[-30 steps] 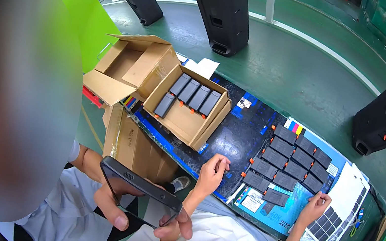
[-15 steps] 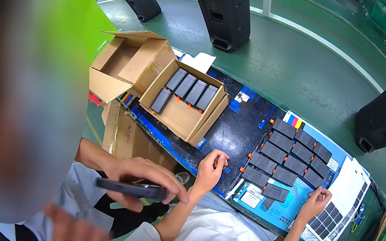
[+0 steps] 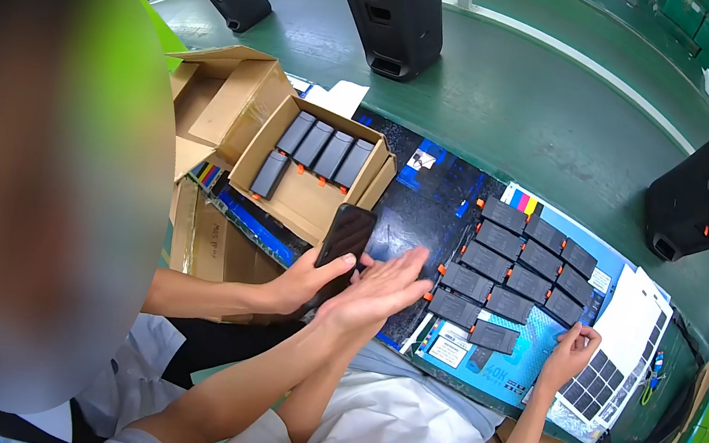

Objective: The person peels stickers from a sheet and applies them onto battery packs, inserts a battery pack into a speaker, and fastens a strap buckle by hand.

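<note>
My right hand (image 3: 572,348) rests at the near right edge of several black battery-like packs (image 3: 524,281) with orange tabs. Its fingers are curled in, and nothing shows between them. A co-worker's outstretched hand (image 3: 376,291) crosses in front of my left hand (image 3: 363,333), hiding its fingers; whether they touch is unclear. The co-worker's other hand (image 3: 299,282) holds a dark smartphone (image 3: 347,237) upright. The packs lie in rows on a blue printed box (image 3: 528,348). More such packs (image 3: 334,154) sit inside an open cardboard carton (image 3: 288,202) on the left.
A second open carton (image 3: 237,117) stands behind the first. White sheets (image 3: 633,323), one with dark squares, lie right of the packs. Large black speakers (image 3: 386,11) stand on the green surface beyond. The co-worker (image 3: 54,204) is close on my left.
The co-worker's phone has turned upright and moved right, toward the carton. The co-worker's other hand has reached across, covering my left hand. My right hand stays beside the packs; the view has shifted slightly.
</note>
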A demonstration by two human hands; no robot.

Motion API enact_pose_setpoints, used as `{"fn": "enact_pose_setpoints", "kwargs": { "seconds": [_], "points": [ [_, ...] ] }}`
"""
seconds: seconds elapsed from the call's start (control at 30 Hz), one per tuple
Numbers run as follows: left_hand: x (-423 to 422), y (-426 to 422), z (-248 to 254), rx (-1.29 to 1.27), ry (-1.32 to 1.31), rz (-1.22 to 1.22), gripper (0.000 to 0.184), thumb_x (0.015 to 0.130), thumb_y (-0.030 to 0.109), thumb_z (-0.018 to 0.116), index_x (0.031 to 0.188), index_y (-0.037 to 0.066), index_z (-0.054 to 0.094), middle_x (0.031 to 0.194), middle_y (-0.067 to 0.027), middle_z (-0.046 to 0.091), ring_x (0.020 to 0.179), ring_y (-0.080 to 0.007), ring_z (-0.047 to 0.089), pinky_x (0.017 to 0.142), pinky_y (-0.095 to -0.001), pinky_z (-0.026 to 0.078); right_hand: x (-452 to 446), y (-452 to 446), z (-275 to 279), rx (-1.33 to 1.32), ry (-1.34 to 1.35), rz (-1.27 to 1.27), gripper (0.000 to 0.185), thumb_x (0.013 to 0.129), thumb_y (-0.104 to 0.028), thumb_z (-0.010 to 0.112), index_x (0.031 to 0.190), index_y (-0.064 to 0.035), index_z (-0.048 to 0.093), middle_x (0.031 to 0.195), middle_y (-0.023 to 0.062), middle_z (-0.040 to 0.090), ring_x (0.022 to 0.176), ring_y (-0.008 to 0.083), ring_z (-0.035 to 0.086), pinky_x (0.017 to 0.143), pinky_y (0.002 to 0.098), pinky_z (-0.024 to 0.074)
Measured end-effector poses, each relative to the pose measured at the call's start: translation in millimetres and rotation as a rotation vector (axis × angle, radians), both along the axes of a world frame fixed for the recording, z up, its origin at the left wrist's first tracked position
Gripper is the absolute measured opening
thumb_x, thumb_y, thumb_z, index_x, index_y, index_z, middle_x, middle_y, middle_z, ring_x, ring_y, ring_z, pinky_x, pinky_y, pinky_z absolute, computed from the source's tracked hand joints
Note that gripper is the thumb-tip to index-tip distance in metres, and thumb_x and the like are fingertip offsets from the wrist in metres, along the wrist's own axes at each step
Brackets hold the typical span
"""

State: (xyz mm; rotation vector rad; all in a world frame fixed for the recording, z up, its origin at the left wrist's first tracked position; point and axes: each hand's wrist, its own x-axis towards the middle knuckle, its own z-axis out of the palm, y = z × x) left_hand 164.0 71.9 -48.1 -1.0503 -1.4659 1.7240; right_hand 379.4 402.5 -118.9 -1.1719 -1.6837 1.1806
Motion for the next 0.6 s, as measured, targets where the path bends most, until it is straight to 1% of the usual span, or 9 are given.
{"fn": "enact_pose_setpoints", "kwargs": {
  "seconds": [0.03, 0.1, 0.13, 0.2, 0.23, 0.3, 0.43, 0.5, 0.6],
  "points": [
    [-0.9, 7.1, 4.1, -0.003, -0.003, -0.001, 0.065, 0.113, 0.047, 0.016, 0.169, 0.015, 0.027, 0.178, 0.0055, 0.020, 0.165, -0.0121, 0.011, 0.130, -0.0498, -0.011, 0.3, -0.9, -0.5, -0.003, -0.003, -0.001, 0.012, 0.110, -0.011, 0.059, 0.105, -0.0037, 0.051, 0.081, 0.0010, 0.055, 0.069, 0.0058, 0.054, 0.061, 0.0226, 0.0416],
    [-0.5, 23.8, 13.4, -0.323, 0.136, -0.037, 0.061, 0.113, 0.027, 0.031, 0.168, 0.003, 0.022, 0.179, -0.0006, 0.015, 0.165, -0.0131, 0.006, 0.134, -0.0420, -0.003, 0.3, 0.6, -2.3, 0.006, 0.018, 0.003, 0.012, 0.110, -0.011, 0.059, 0.105, -0.0037, 0.050, 0.081, 0.0009, 0.055, 0.069, 0.0057, 0.054, 0.061, 0.0223, 0.0420],
    [-2.5, 31.4, 24.2, -0.323, 0.134, -0.040, 0.061, 0.113, 0.027, 0.031, 0.168, 0.003, 0.022, 0.179, -0.0006, 0.015, 0.165, -0.0131, 0.006, 0.134, -0.0420, -0.003, -0.3, 1.9, -4.9, 0.006, 0.015, 0.001, 0.012, 0.110, -0.011, 0.059, 0.105, -0.0037, 0.050, 0.081, 0.0009, 0.055, 0.069, 0.0057, 0.054, 0.061, 0.0223, 0.0420],
    [-6.4, 42.8, 41.5, -0.451, 0.045, -0.066, 0.060, 0.113, 0.024, 0.031, 0.169, 0.004, 0.020, 0.179, -0.0004, 0.013, 0.165, -0.0142, 0.002, 0.133, -0.0433, -0.008, -1.5, 2.5, -10.6, 0.072, 0.059, 0.000, 0.013, 0.112, -0.016, 0.058, 0.106, -0.0072, 0.050, 0.071, -0.0024, 0.052, 0.061, 0.0025, 0.042, 0.053, 0.0214, 0.0280],
    [-9.3, 45.5, 38.2, -0.452, 0.045, -0.066, 0.060, 0.113, 0.024, 0.031, 0.169, 0.004, 0.020, 0.179, -0.0004, 0.013, 0.165, -0.0142, 0.002, 0.133, -0.0433, -0.008, -1.8, 2.3, -10.3, 0.071, 0.059, 0.000, 0.013, 0.112, -0.016, 0.058, 0.106, -0.0072, 0.050, 0.071, -0.0024, 0.052, 0.061, 0.0025, 0.042, 0.053, 0.0214, 0.0280],
    [-14.2, 49.0, 27.2, -0.470, -0.009, -0.075, 0.061, 0.113, 0.024, 0.032, 0.169, 0.005, 0.018, 0.179, -0.0007, 0.012, 0.165, -0.0180, 0.003, 0.134, -0.0438, -0.006, -2.3, 0.8, -8.6, 0.066, 0.049, -0.004, 0.013, 0.112, -0.016, 0.058, 0.106, -0.0071, 0.050, 0.071, -0.0025, 0.052, 0.061, 0.0025, 0.043, 0.053, 0.0210, 0.0286],
    [-13.7, 55.5, 14.0, -0.498, -0.056, -0.060, 0.061, 0.114, 0.025, 0.032, 0.169, 0.005, 0.019, 0.179, -0.0014, 0.013, 0.165, -0.0200, 0.003, 0.134, -0.0444, -0.004, -1.2, 3.1, -12.4, 0.075, 0.059, -0.003, 0.012, 0.112, -0.016, 0.058, 0.106, -0.0071, 0.051, 0.072, -0.0023, 0.052, 0.061, 0.0024, 0.043, 0.053, 0.0209, 0.0285],
    [-15.4, 56.8, 14.1, -0.438, -0.003, -0.075, 0.060, 0.115, 0.041, 0.026, 0.171, 0.018, 0.018, 0.179, 0.0079, 0.012, 0.165, -0.0136, 0.001, 0.132, -0.0571, -0.006, -0.6, 3.2, -12.1, 0.069, 0.044, -0.002, 0.013, 0.111, -0.016, 0.058, 0.106, -0.0071, 0.051, 0.071, -0.0022, 0.053, 0.061, 0.0024, 0.044, 0.052, 0.0209, 0.0283],
    [-12.5, 58.6, 19.3, -0.466, -0.005, -0.068, 0.059, 0.116, 0.041, 0.026, 0.170, 0.018, 0.022, 0.178, 0.0068, 0.015, 0.165, -0.0144, 0.004, 0.132, -0.0559, -0.006, -1.4, 3.5, -12.7, 0.072, 0.062, -0.012, 0.013, 0.111, -0.016, 0.059, 0.106, -0.0071, 0.051, 0.071, -0.0019, 0.053, 0.060, 0.0024, 0.044, 0.052, 0.0209, 0.0282]
  ]
}}
